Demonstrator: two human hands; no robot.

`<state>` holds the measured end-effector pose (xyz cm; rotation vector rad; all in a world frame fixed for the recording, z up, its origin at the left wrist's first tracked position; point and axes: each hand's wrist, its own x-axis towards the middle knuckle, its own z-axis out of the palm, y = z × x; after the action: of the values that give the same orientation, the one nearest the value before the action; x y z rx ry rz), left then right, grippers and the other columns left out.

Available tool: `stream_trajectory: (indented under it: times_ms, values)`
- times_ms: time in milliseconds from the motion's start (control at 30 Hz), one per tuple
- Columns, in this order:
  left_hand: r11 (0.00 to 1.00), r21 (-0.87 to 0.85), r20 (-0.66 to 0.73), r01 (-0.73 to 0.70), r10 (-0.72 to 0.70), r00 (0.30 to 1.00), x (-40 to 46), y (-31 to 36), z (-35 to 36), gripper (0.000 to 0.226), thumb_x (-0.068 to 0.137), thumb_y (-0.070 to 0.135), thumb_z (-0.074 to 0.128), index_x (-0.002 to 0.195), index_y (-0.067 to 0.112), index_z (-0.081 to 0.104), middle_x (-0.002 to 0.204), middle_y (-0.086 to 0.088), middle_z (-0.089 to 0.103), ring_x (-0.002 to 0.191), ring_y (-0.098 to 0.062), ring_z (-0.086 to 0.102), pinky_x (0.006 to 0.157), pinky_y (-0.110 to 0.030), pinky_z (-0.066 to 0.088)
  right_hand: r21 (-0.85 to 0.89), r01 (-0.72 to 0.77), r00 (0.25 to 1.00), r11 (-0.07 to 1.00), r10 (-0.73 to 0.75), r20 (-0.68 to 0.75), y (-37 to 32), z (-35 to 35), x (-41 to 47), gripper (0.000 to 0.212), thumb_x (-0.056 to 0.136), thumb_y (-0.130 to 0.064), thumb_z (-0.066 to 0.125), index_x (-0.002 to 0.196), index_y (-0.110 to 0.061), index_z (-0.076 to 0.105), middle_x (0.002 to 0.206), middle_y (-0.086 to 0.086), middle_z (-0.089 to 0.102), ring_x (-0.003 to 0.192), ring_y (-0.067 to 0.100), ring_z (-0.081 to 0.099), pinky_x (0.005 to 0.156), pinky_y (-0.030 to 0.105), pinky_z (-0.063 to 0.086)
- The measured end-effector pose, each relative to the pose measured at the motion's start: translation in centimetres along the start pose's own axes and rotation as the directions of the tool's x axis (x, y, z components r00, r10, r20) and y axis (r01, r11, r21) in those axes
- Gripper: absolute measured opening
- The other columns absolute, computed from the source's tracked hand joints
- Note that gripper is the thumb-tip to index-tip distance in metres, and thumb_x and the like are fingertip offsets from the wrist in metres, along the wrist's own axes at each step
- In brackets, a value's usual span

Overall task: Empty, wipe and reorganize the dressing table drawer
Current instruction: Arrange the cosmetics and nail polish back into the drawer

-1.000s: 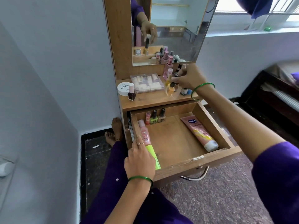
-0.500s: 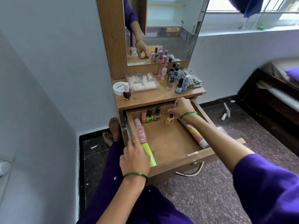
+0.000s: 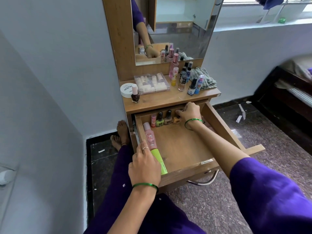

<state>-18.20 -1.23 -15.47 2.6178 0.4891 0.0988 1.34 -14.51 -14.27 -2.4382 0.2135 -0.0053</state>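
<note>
Drawer is sitting pulled out under the dressing table top, front edge toward the person. Right hand is reaching to the back wall, fingers curling round the cap of an orange nail polish bottle and pinching it. That bottle is standing upright at the right end of a back row, just beside a tan bottle, a green bottle and a small pink bottle. Left hand is resting on the drawer's front-left corner, fingers bending over a lime-green tube; can't tell if it's actually gripping it. Pink bottle is lying along the left wall, touching the tube's far end. More bottles, a clear compartment box and a white jar are standing on top.
</note>
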Motion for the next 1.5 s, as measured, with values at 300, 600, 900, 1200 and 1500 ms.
stream_trajectory:
  times_ms: [300, 600, 900, 1200, 1500]
  values:
    - [1.000, -0.012, -0.007, -0.002, 0.002, 1.000, 0.0, -0.2, 0.2, 0.049, 0.097, 0.022, 0.033, 0.145, 0.013, 0.024, 0.147, -0.006, 0.036, 0.118, -0.022, 0.051, 0.085, -0.035, 0.051, 0.064, -0.035, 0.998, 0.997, 0.032, 0.050, 0.6, 0.8, -1.0, 0.040, 0.080, -0.026, 0.073, 0.061, -0.014, 0.040, 0.078, 0.007, 0.054, 0.079, 0.021, 0.050, 0.065, 0.028, 0.037]
    - [1.000, -0.014, -0.002, -0.007, 0.007, 1.000, 0.0, -0.1, 0.1, 0.050, 0.097, 0.024, 0.034, 0.145, 0.013, 0.023, 0.148, -0.005, 0.035, 0.118, -0.021, 0.051, 0.085, -0.034, 0.052, 0.138, -0.241, 0.968, 0.961, 0.228, 0.105, 2.5, 2.7, -1.3, 0.040, 0.079, -0.010, 0.070, 0.112, -0.005, 0.050, 0.121, 0.016, 0.053, 0.091, 0.021, 0.046, 0.075, 0.027, 0.041]
    - [1.000, -0.009, -0.002, -0.007, 0.007, 1.000, 0.1, -0.2, 0.2, 0.049, 0.097, 0.022, 0.033, 0.145, 0.013, 0.025, 0.148, -0.005, 0.035, 0.119, -0.021, 0.050, 0.085, -0.033, 0.050, 0.255, -0.256, 0.967, 0.932, 0.250, 0.058, 2.0, 3.9, -0.5, 0.032, 0.078, -0.012, 0.072, 0.098, -0.013, 0.047, 0.123, 0.015, 0.052, 0.090, 0.019, 0.047, 0.080, 0.028, 0.043]
    - [1.000, 0.005, 0.012, -0.010, 0.009, 1.000, 0.2, -0.2, 0.1, 0.050, 0.097, 0.023, 0.034, 0.145, 0.012, 0.025, 0.148, -0.006, 0.035, 0.119, -0.021, 0.051, 0.085, -0.033, 0.052, 0.201, -0.199, 0.979, 0.959, 0.187, 0.079, 2.4, 3.3, -0.6, 0.032, 0.078, -0.012, 0.072, 0.100, -0.012, 0.050, 0.120, 0.014, 0.053, 0.091, 0.019, 0.048, 0.075, 0.027, 0.040]
    - [0.999, 0.027, 0.045, -0.017, 0.016, 0.999, 0.2, -0.2, 0.0, 0.053, 0.096, 0.026, 0.035, 0.145, 0.012, 0.022, 0.149, -0.006, 0.030, 0.121, -0.023, 0.048, 0.087, -0.035, 0.050, 0.028, 0.343, 0.938, 0.939, -0.340, -0.073, 1.1, -4.7, -2.1, 0.011, 0.080, -0.002, 0.063, 0.081, -0.013, 0.059, 0.080, 0.000, 0.060, 0.073, 0.012, 0.056, 0.069, 0.022, 0.048]
